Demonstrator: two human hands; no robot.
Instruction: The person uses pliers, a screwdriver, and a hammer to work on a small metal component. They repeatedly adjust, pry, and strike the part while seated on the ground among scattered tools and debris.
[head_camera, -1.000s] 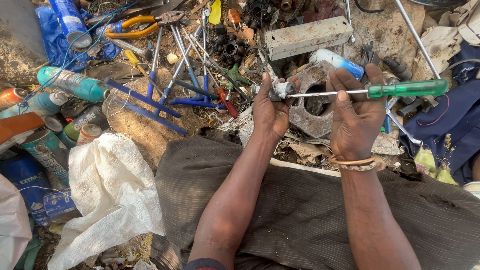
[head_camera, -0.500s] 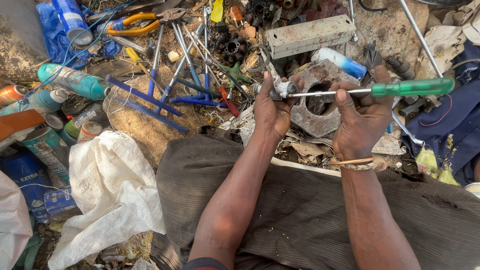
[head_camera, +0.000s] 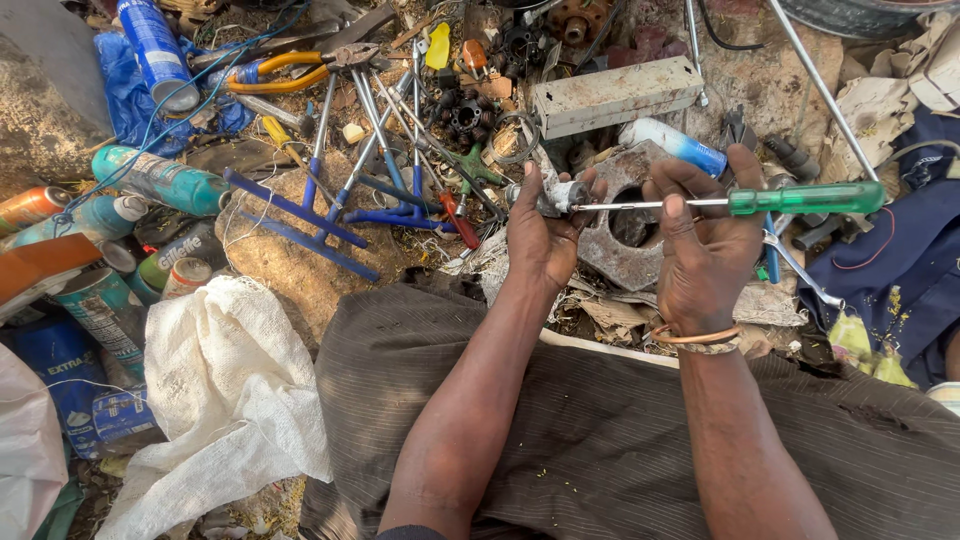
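Screwdriver (head_camera: 760, 200), held level over the littered ground, looked stiff and light as I watched my right hand (head_camera: 705, 255) curl its fingers around the shaft beside the green handle while my left hand (head_camera: 540, 235) clenched a small, hard metal part (head_camera: 560, 195) at the tip.

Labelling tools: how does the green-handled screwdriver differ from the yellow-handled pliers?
The green-handled screwdriver is held level in the right hand, tip at the small metal part in the left hand; the yellow-handled pliers lie untouched on the ground. Screwdriver: one straight shaft. Pliers: two curved handles. Both are hand tools.
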